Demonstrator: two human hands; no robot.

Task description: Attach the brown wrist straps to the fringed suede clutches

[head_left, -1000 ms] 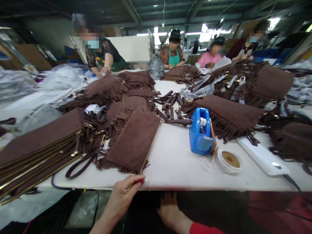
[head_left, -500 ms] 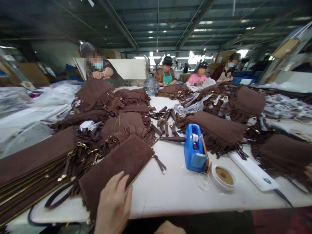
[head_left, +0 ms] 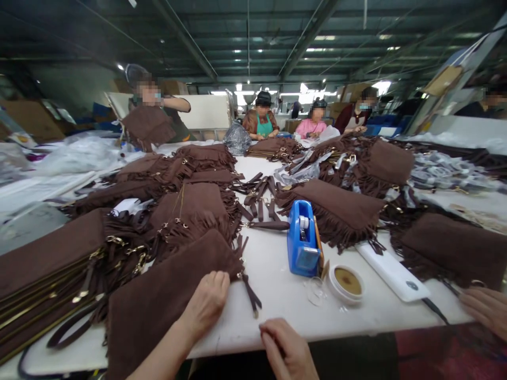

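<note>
A dark brown suede pouch (head_left: 158, 295) lies slanted across the near side of the table. My left hand (head_left: 209, 300) is closed on its lower right edge, fingers curled over the suede. From the pouch's right corner a short brown strap (head_left: 250, 296) hangs onto the white tabletop. Just below the strap's end is my right hand (head_left: 288, 345), at the table's front edge. Its fingers are curled together with the thumb beneath; whatever they may hold is hidden.
Right of centre stand a blue tape dispenser (head_left: 304, 237), a round white tub (head_left: 347, 284) and a white device (head_left: 392, 272). Fringed brown bags (head_left: 332, 206) are heaped on both sides. Another person's hand (head_left: 485, 306) rests at the right edge. Several people work across the table.
My left hand has moved up and right along the pouch, its fingers now curled. My right hand has risen farther into view. The person at back left has lifted a bag.
</note>
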